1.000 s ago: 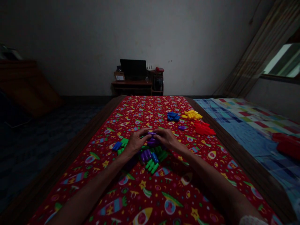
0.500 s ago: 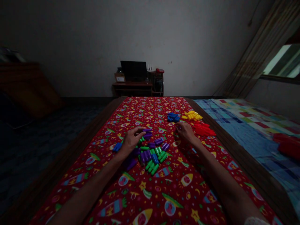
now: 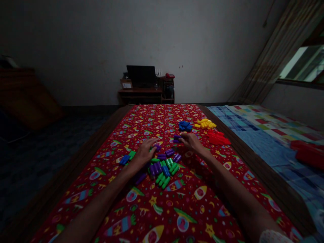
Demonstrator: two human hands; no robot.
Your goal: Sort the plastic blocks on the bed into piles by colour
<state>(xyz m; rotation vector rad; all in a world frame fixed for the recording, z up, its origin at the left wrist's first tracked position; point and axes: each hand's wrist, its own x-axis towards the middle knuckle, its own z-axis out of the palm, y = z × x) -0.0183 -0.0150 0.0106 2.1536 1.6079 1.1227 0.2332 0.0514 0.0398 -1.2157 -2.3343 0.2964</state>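
Note:
A mixed pile of purple, green and blue plastic blocks lies on the red patterned cloth. My left hand rests on the pile's far left part, fingers spread over a purple block. My right hand reaches beyond the pile, its fingers pinched on a purple block. Farther off lie sorted heaps: blue blocks, yellow blocks and red blocks.
The cloth covers a long wooden-edged table. A bed with a chequered sheet lies to the right, with red things on it. A desk with a dark screen stands at the far wall. The floor at left is dark.
The hands, together over the pile a second ago, have parted. My right hand went far right, then came back a little holding a purple block. My left hand sank onto the pile.

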